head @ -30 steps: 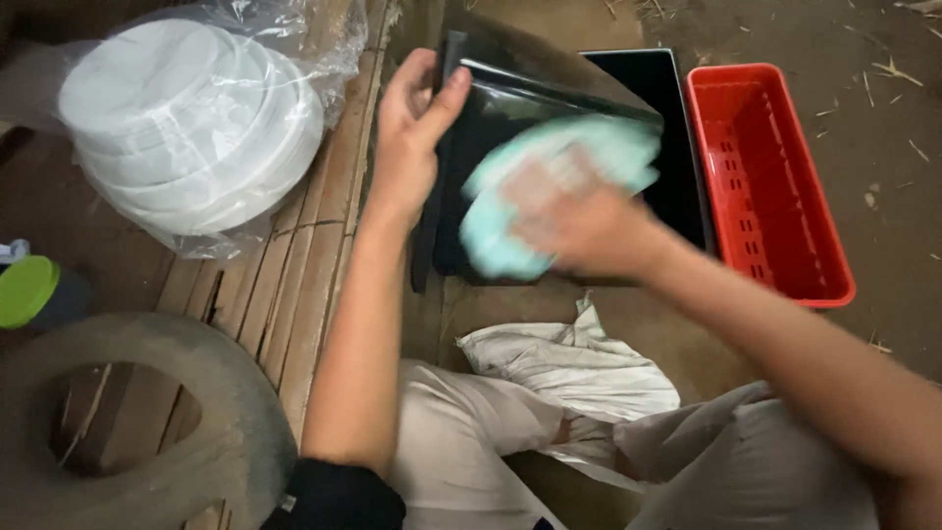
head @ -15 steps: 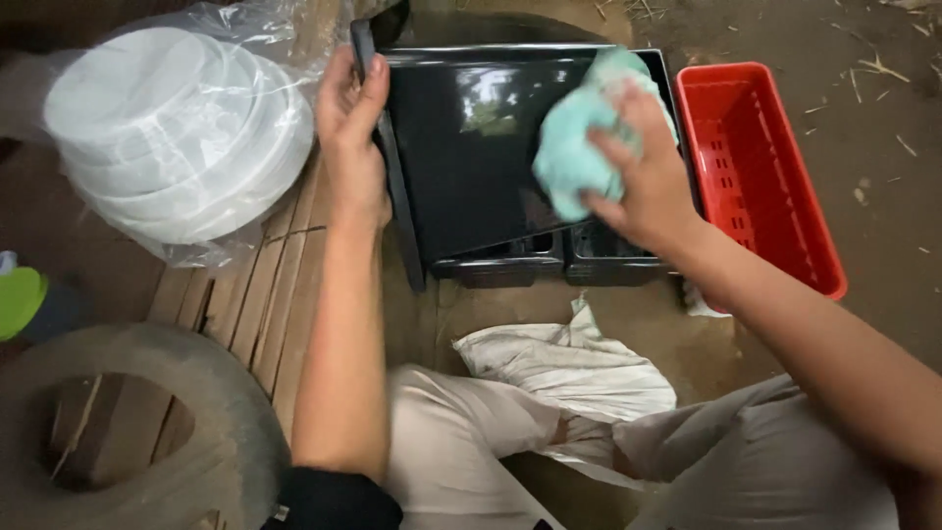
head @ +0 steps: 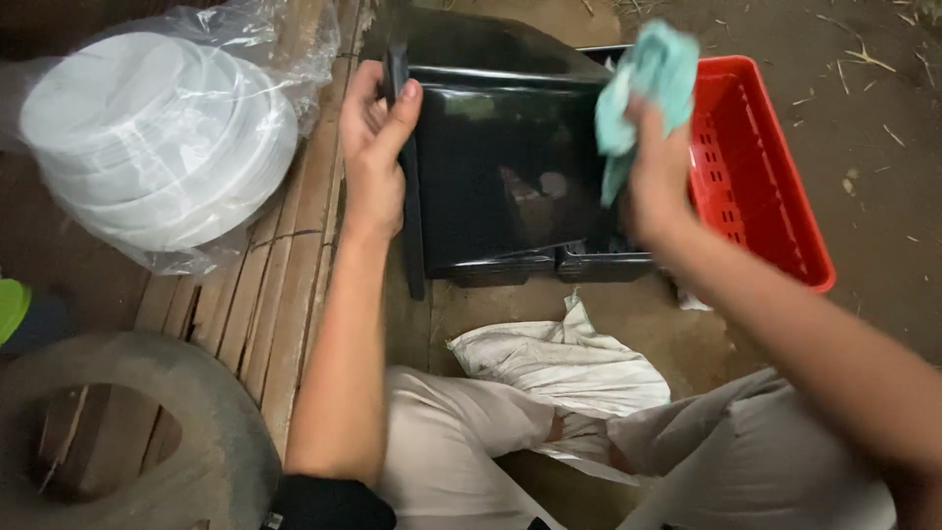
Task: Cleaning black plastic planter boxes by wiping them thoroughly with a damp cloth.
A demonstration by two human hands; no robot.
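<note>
My left hand [head: 373, 147] grips the left edge of a glossy black tray [head: 500, 167], holding it tilted above other black trays [head: 589, 263] stacked on the ground. My right hand [head: 655, 167] clutches a crumpled light-green cloth [head: 643, 83] at the tray's upper right edge, lifted slightly off its surface. The right forearm is blurred.
A red slotted plastic basket [head: 775, 177] lies right of the trays. A stack of white plates in a clear plastic bag [head: 157, 137] rests on bamboo slats [head: 285, 285] at left. A white rag [head: 559, 363] lies by my knees. A grey ring-shaped object [head: 147, 393] sits bottom left.
My right hand swept the green cloth across the black tray from its lower middle up to its upper right corner. My left hand kept hold of the tray's left edge while the tray's tilt changed.
</note>
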